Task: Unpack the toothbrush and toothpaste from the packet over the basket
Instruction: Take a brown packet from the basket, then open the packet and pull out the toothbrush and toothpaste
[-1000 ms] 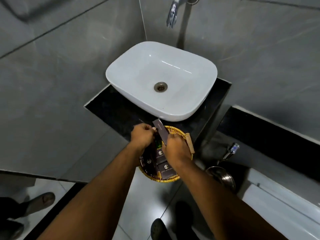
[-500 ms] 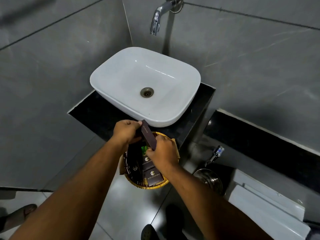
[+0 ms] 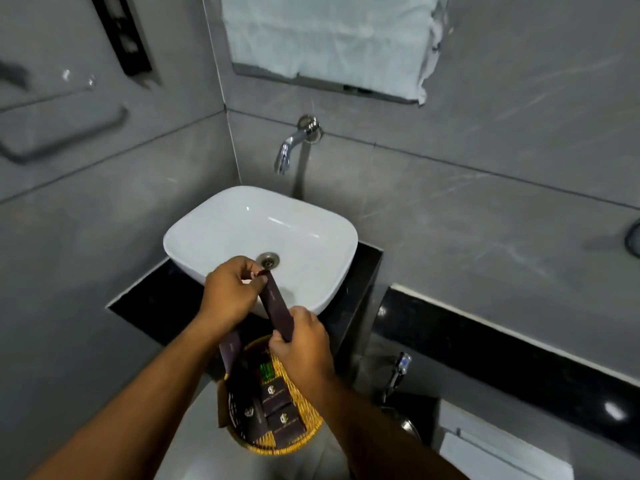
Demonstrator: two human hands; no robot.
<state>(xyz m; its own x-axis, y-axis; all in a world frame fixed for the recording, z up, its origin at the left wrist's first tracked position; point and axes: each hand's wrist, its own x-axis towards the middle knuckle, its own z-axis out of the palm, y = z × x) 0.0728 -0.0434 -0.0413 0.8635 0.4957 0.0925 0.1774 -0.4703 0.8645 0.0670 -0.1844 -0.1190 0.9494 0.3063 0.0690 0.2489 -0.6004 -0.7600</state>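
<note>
A long, narrow dark purple packet (image 3: 277,308) is held slanted above the front of the sink, just beyond the basket. My left hand (image 3: 230,292) pinches its top end, fingers at the flap. Its lower end sits in the grip of my right hand (image 3: 303,344). Below my hands a round yellow woven basket (image 3: 304,408) rests on the black counter edge; it holds several dark packets with gold logos and a small green item (image 3: 266,370). No toothbrush or toothpaste shows outside the packet.
A white basin (image 3: 221,233) sits on a black counter (image 3: 152,306), with a chrome tap (image 3: 292,143) on the grey tiled wall above. A mirror with white covering (image 3: 329,39) hangs higher. A towel bar (image 3: 69,140) is at left; a hose sprayer (image 3: 398,370) and white toilet tank (image 3: 502,455) at right.
The view has tilted up, so the mirror now shows. Both hands have lifted the packet up out of the basket to in front of the basin, my left hand working at its top end.
</note>
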